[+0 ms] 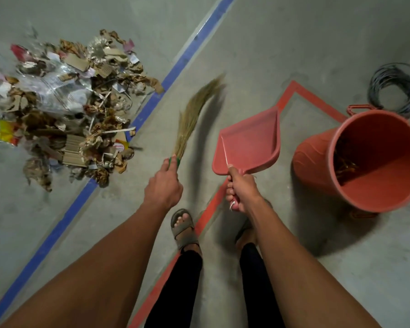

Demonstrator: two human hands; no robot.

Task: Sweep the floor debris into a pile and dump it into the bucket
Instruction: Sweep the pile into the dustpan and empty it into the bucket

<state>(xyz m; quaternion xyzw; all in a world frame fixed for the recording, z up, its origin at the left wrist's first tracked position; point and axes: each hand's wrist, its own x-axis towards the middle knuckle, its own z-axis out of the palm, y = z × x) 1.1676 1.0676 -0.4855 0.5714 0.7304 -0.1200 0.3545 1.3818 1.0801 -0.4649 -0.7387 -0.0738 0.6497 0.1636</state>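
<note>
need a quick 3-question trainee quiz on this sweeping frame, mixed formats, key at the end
1. True or false: the dustpan is loaded with debris.
2. Multiple choice: the left hand grips A) the bucket rim, B) the broom at its green handle, C) the coil of wire.
3. Fill in: most of the debris pile lies on the far side of the ____ tape line from the bucket.

Key
1. False: the pan, held by the right hand, shows a bare inside.
2. B.
3. Blue.
</note>
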